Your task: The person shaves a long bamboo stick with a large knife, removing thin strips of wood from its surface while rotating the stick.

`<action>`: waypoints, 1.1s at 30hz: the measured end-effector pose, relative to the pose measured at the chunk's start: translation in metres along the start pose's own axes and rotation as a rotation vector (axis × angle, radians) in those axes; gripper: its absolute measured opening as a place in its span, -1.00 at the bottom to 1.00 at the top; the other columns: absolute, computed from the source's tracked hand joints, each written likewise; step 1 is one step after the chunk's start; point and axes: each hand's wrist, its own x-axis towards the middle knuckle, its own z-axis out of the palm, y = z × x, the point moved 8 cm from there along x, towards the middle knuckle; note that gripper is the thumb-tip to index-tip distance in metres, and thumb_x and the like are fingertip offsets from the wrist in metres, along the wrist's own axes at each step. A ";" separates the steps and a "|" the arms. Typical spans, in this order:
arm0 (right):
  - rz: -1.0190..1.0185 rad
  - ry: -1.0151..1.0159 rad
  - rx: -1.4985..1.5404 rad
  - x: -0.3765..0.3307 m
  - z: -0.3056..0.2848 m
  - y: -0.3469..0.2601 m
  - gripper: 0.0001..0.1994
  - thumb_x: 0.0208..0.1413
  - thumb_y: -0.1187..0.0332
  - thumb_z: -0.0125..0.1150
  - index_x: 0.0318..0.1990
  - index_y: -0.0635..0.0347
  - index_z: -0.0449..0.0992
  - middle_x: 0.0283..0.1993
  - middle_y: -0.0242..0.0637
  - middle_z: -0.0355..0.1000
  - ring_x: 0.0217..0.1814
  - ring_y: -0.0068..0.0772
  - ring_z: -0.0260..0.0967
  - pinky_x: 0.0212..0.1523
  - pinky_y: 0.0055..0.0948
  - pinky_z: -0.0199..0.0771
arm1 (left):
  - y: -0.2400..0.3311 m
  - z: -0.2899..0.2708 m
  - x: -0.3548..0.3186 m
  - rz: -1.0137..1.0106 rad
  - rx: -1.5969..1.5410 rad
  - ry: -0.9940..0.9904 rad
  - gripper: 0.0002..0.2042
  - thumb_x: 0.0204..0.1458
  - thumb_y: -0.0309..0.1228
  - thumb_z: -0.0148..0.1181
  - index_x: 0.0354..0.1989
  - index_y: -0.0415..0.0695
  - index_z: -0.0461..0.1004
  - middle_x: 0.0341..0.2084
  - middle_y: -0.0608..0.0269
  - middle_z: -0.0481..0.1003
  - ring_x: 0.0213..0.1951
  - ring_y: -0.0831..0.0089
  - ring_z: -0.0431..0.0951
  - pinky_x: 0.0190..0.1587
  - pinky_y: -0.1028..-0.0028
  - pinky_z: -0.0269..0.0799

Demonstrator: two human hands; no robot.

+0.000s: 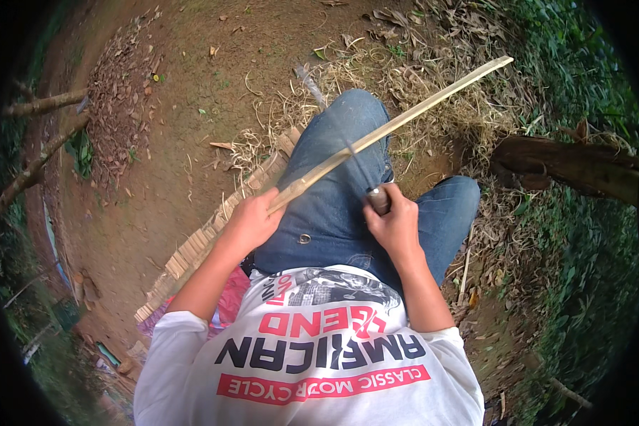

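Observation:
A long, pale strip of split bamboo (pixel 419 111) slants across my lap, its far end up to the right. My left hand (pixel 254 221) is closed round its near end. My right hand (pixel 396 221) grips the dark, rounded handle of a knife (pixel 378 201). The long, thin blade runs up and to the left, smeared by motion, and crosses the strip around its middle. Whether the edge touches the strip, I cannot tell. Both hands are above my jeans (pixel 319 188), where a small curled shaving (pixel 304 239) lies.
At my left, a row of cut bamboo pieces (pixel 192 250) lies on the brown soil. Curly shavings (pixel 468 117) and dry leaves are heaped beyond my knees. A thick log (pixel 568 165) lies at the right, near green plants. Branches (pixel 46 104) jut in at the left.

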 end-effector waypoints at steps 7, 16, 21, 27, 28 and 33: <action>-0.215 -0.125 -0.180 0.019 0.018 -0.034 -0.61 -0.03 0.06 0.38 -0.28 0.19 0.45 -0.45 -0.11 0.52 -0.45 0.02 0.52 -0.46 -0.14 0.50 | 0.009 0.006 -0.002 -0.073 0.009 -0.076 -0.75 0.18 -0.30 0.07 -0.27 -0.31 0.40 -0.42 -0.29 0.46 -0.26 -0.25 0.47 -0.25 0.10 0.37; -0.060 -0.324 -0.341 0.034 0.038 -0.014 -0.41 0.08 -0.25 0.12 -0.42 0.23 0.50 -0.62 0.00 0.46 -0.52 0.08 0.50 -0.49 -0.07 0.50 | 0.011 0.012 0.003 -0.051 0.001 -0.081 -0.74 0.19 -0.30 0.04 -0.26 -0.32 0.42 -0.39 -0.33 0.46 -0.20 -0.29 0.45 -0.20 0.04 0.36; -0.017 -0.326 -0.368 0.041 0.040 -0.013 -0.37 0.04 -0.28 0.12 -0.47 0.24 0.56 -0.62 0.02 0.46 -0.50 0.08 0.51 -0.46 -0.08 0.52 | 0.006 0.015 0.010 -0.062 -0.042 -0.119 -0.74 0.19 -0.29 0.04 -0.28 -0.31 0.41 -0.42 -0.32 0.45 -0.23 -0.27 0.45 -0.23 0.08 0.36; 0.051 -0.382 -0.360 0.048 0.036 -0.005 -0.38 0.05 -0.23 0.16 -0.52 0.30 0.55 -0.63 0.05 0.43 -0.48 0.16 0.47 -0.40 -0.06 0.48 | 0.008 0.013 0.013 -0.064 -0.031 -0.112 -0.74 0.19 -0.30 0.05 -0.32 -0.31 0.39 -0.48 -0.28 0.44 -0.29 -0.26 0.46 -0.28 0.10 0.35; 0.034 -0.375 -0.375 0.047 0.036 -0.003 -0.38 0.04 -0.23 0.17 -0.53 0.30 0.55 -0.64 0.04 0.42 -0.48 0.15 0.46 -0.41 -0.06 0.48 | 0.006 0.014 0.012 -0.063 -0.041 -0.106 -0.74 0.18 -0.30 0.05 -0.32 -0.31 0.39 -0.49 -0.28 0.43 -0.30 -0.25 0.46 -0.29 0.10 0.35; 0.032 -0.399 -0.461 0.056 0.019 0.012 -0.35 0.02 -0.27 0.17 -0.55 0.30 0.53 -0.65 0.02 0.42 -0.50 0.13 0.46 -0.42 -0.08 0.48 | 0.003 0.016 0.014 -0.055 -0.091 -0.124 -0.73 0.18 -0.30 0.06 -0.35 -0.31 0.38 -0.56 -0.23 0.39 -0.40 -0.20 0.45 -0.34 0.15 0.34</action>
